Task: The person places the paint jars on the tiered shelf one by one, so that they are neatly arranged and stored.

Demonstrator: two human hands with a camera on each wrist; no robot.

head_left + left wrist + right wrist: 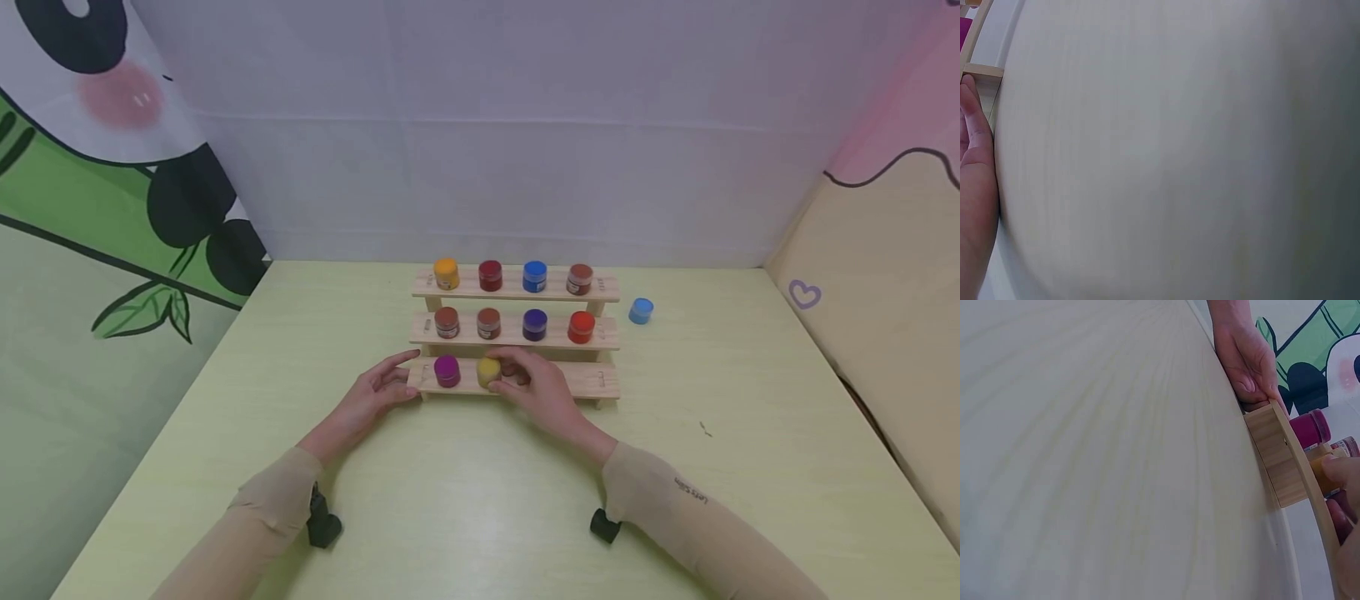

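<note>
A three-step wooden rack point(525, 379) stands on the table with small paint jars on its steps. My right hand point(542, 392) pinches a yellow paint jar point(488, 372) between thumb and fingers at the lowest step. Left of that jar, on the same step, is a magenta paint jar point(447, 372). My left hand point(375, 392) holds the left end of the lowest step, its thumb near the front corner. In the left wrist view only part of the left hand point(974, 169) and the rack's corner point(984, 70) show.
Jars in orange point(446, 273), dark red point(491, 276), blue point(535, 277) and brown point(580, 279) line the top step. The middle step bears brown, purple point(535, 325) and red point(581, 327) ones. A light blue jar point(641, 311) stands on the table, right of the rack.
</note>
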